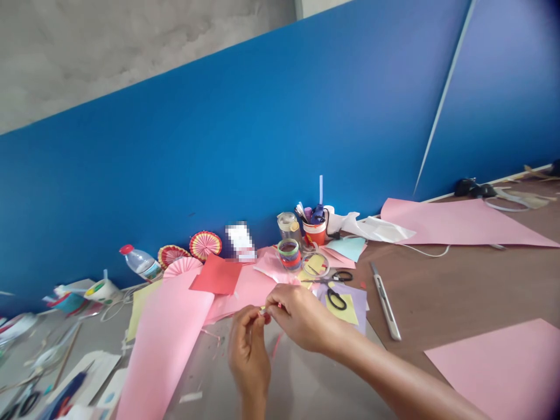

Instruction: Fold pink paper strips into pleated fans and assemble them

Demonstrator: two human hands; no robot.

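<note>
My left hand (251, 341) is closed in a pinch above the grey part of the table. Meeting it at the fingertips is my right hand (298, 315), also pinching. Between them is a small red and yellowish piece (263, 312), mostly covered by the fingers, so its kind does not show. Just beyond the right hand lie black-handled scissors (336, 298) on yellow and purple paper. A red paper square (217, 274) rests on pink sheets beyond the left hand.
A utility knife (385, 303) lies at the right, near pink sheets (503, 367). Rolls of tape (289, 254), a red pen cup (315, 233) and a jar stand at the back. Pleated paper rosettes (205, 245) and a bottle (140, 262) are at left, by a blue partition (262, 146).
</note>
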